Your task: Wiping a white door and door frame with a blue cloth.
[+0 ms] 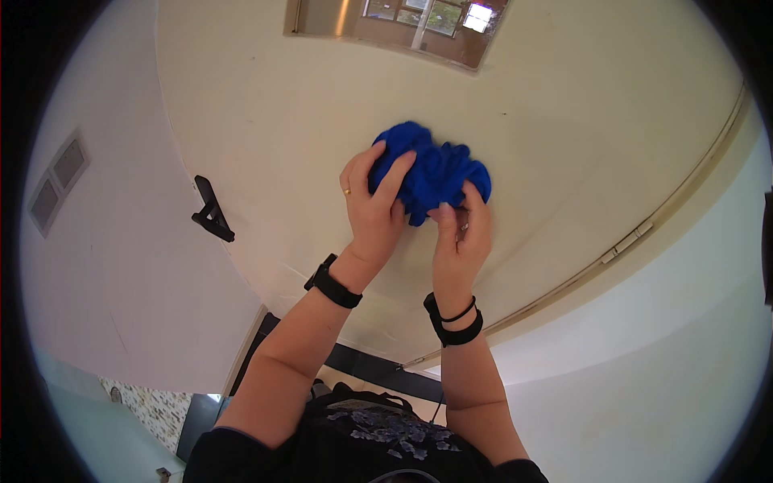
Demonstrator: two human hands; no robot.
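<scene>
Both hands press a bunched blue cloth (433, 173) against a cream-coloured door (564, 121), which fills most of the head view. The cloth is crumpled into a thick wad with deep folds, lying roughly at the middle of the door panel, below a small window opening (394, 24) at the upper edge.

The left hand (372, 201) holds the left side of the wad: its grip is closed on the cloth, the fingers (394, 179) curled over the top and front of the bundle, and the palm lies below it. A thin gold ring (347, 191) shows on one finger, and a black wristband (332, 282) sits on the wrist.

The right hand (462, 233) is just below and to the right of the wad. Its fingertips pinch the lower right edge of the cloth, so this grip is narrow and holds fabric too. Most of the cloth lies above this hand and between the two hands. A black watch strap (452, 326) and a thin black band circle the right wrist.

To the left of the hands, well apart from them, a black lever handle (212, 213) juts from the door near its edge. Beside the door a pale wall (105, 266) carries two grey plates (56, 181). The person's dark patterned shirt (378, 439) shows at the bottom.
</scene>
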